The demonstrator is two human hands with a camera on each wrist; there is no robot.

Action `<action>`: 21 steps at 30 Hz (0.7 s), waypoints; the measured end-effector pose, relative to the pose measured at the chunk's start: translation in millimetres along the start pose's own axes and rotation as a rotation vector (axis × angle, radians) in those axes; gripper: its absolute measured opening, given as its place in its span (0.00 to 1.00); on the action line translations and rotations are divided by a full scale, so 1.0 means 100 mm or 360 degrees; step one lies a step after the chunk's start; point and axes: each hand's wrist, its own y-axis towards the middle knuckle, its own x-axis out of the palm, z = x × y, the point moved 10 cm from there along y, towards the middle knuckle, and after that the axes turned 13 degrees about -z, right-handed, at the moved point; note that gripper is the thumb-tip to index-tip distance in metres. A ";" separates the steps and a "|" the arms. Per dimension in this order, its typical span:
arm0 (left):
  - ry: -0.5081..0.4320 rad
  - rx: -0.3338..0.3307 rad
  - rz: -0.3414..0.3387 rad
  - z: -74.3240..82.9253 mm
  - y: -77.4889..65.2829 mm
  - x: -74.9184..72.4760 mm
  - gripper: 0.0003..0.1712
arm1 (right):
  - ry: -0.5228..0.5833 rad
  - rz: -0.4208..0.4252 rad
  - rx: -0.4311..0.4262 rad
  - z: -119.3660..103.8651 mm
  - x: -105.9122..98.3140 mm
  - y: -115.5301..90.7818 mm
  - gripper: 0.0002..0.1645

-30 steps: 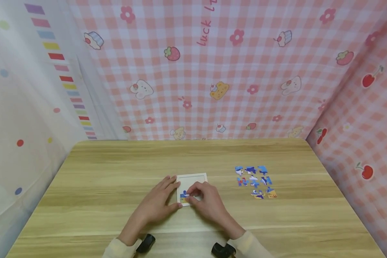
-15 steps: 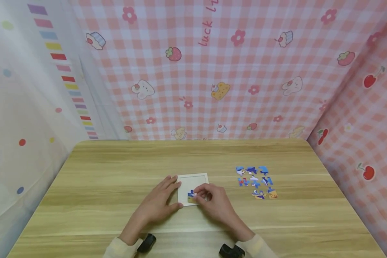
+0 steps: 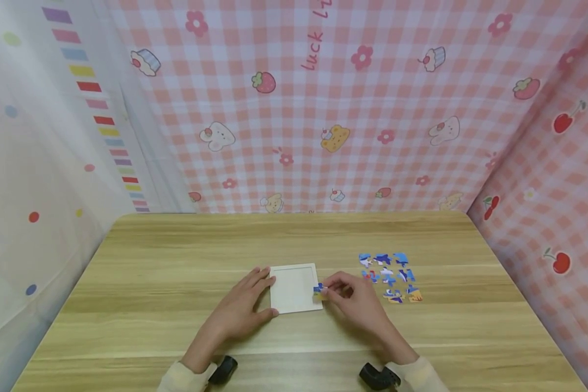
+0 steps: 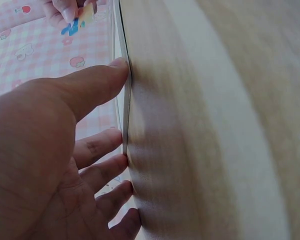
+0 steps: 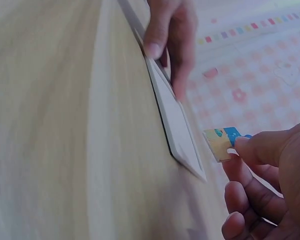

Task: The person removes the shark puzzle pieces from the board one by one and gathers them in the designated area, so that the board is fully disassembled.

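Note:
A white, shallow square puzzle tray (image 3: 294, 289) lies on the table with nothing in it. My left hand (image 3: 242, 305) rests at its left side, thumb and fingertips touching the edge, fingers mostly straight. Between thumb and fingers, my right hand (image 3: 356, 301) pinches a blue and sandy-yellow jigsaw piece (image 5: 221, 143). In the right wrist view that piece is held up off the table, beside the tray's near corner. The head view shows it overlapping the tray's right edge.
Several loose jigsaw pieces (image 3: 388, 276), blue, white and yellow, lie in rough rows right of the tray. The wooden table (image 3: 176, 245) ends at a pink checked curtain (image 3: 294, 109) behind, and white dotted fabric (image 3: 39, 218) hangs at the left.
My right hand has moved right with the jigsaw piece, from the tray's lower left corner to its right edge. The left hand stays at the tray's left side.

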 end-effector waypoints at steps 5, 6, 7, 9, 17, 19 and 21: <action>-0.0002 -0.0001 -0.0008 0.00 0.00 0.00 0.41 | -0.0082 0.0025 0.0045 0.11 -0.18 -0.05 0.03; -0.0002 -0.0001 -0.0009 0.00 0.00 0.00 0.41 | -0.0091 0.0027 0.0047 0.13 -0.22 -0.06 0.04; -0.0004 0.0000 -0.0009 0.00 0.00 0.00 0.41 | -0.0098 0.0024 0.0054 0.15 -0.25 -0.07 0.04; -0.0008 0.0004 -0.0008 0.00 0.00 0.00 0.41 | -0.0105 0.0019 0.0057 0.18 -0.31 -0.09 0.04; -0.0013 0.0004 -0.0017 -0.01 0.01 0.00 0.41 | -0.0175 -0.0004 0.0109 0.33 -0.52 -0.19 0.03; -0.0016 0.0003 -0.0018 -0.01 0.01 0.00 0.41 | -0.0181 -0.0012 0.0109 0.36 -0.57 -0.22 0.02; -0.0020 0.0005 -0.0016 -0.01 0.01 0.00 0.41 | -0.0191 -0.0016 0.0115 0.39 -0.62 -0.24 0.03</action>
